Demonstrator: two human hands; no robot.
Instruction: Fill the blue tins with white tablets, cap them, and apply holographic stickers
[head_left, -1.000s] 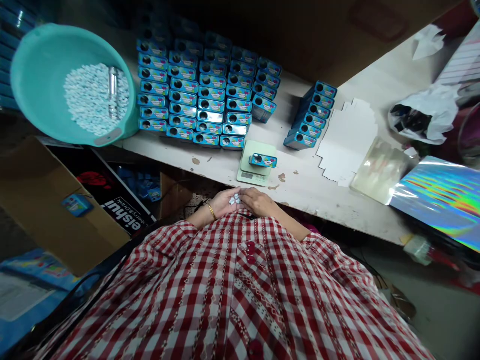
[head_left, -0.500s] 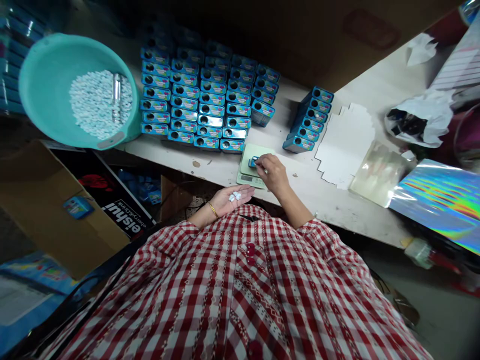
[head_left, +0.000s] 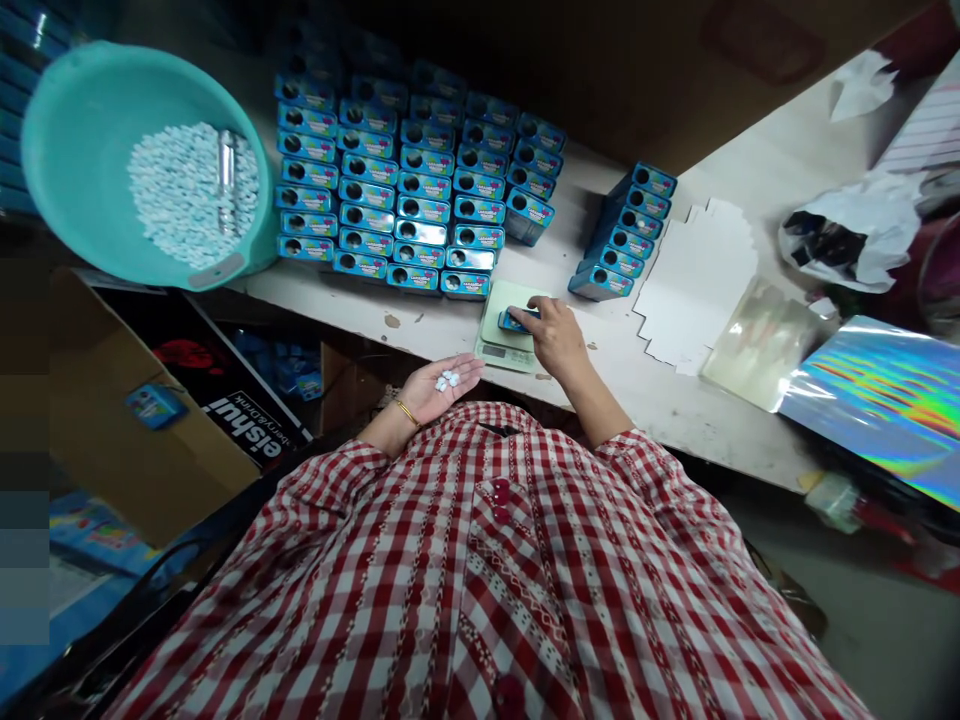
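Small pale blue-white candies (head_left: 446,381) lie in the upturned palm of my left hand (head_left: 429,393), whose fingers stretch out flat towards the scale. A little blue tin (head_left: 511,320) sits on the pale green kitchen scale (head_left: 495,303). Over its right end, my right hand (head_left: 559,338) grips the tin between thumb and fingers; the fingertips partly cover it. The scale's display (head_left: 495,352) is too small to read.
A turquoise tub (head_left: 71,160) of candies with a metal tube (head_left: 226,180) stands left. Rows of blue tins (head_left: 424,210) with round openings fill the back; a shorter row (head_left: 622,240) stands right. Beyond lie white card (head_left: 694,270), clear film (head_left: 750,350) and a cardboard box (head_left: 600,70).
My left hand has drawn back left from the scale with the candies. My right hand has shifted slightly right and now grips the tin with thumb and fingers spread about it.
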